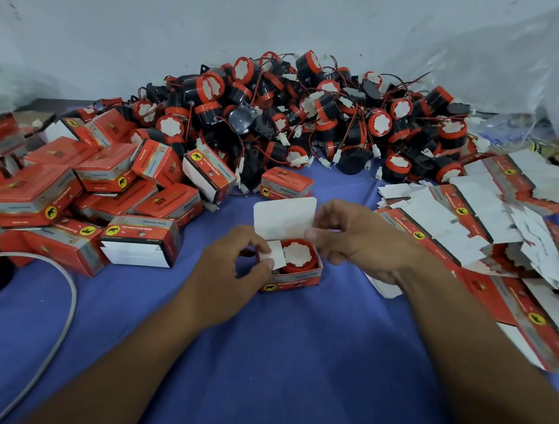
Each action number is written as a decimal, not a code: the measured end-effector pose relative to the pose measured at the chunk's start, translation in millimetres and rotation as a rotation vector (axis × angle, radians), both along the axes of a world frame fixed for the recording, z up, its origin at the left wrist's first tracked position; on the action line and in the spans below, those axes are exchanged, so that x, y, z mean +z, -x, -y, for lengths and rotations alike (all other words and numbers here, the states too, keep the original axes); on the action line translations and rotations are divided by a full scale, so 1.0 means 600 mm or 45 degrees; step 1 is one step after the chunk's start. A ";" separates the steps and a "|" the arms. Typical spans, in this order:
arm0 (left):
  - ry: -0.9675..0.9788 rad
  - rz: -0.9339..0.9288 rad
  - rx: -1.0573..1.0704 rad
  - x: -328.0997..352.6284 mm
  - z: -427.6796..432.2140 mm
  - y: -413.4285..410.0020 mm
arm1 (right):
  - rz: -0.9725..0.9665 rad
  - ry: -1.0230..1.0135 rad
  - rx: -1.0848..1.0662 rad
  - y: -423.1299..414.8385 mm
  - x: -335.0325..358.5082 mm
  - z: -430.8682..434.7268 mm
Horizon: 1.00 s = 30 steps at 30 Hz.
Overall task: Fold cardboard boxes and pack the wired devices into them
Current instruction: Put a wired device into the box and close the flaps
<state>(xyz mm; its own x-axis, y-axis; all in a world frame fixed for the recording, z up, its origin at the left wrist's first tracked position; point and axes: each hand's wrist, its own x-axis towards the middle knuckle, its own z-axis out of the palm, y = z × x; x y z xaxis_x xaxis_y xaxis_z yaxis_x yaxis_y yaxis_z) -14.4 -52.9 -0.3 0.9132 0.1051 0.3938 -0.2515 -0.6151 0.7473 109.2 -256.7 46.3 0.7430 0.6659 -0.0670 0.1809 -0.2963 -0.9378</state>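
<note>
Head cam: your left hand (234, 271) pinches the side flap (278, 258), right hand (362, 242) pinches the lid (282, 217); horn (298, 254) boxed, packed boxes (105, 171) stacking, huge horn pile (311, 114) left.

Box (295, 280) (1 device (296, 252) inside) at centre; packed boxes (41, 195) left, flat blanks (469, 225) right, device heap (311, 114) behind.

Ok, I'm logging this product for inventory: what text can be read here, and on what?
"12v reversing horn": open box, front face.
"Genuine Parts": red box on the left, top face.
Yellow elephant sign: both boxes.
Other print: too blurred to read.
</note>
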 end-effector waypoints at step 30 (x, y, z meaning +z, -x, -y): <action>-0.057 0.084 -0.135 0.008 -0.018 0.002 | 0.436 0.109 0.333 0.016 -0.018 -0.012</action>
<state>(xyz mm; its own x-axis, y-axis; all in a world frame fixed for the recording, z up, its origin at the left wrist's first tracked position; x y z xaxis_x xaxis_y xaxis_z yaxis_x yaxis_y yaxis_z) -15.4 -42.1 4.7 0.8900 -0.0096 0.4558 -0.3647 -0.6149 0.6992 99.8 -249.4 35.4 0.5393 0.8373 0.0905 0.5562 -0.2734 -0.7848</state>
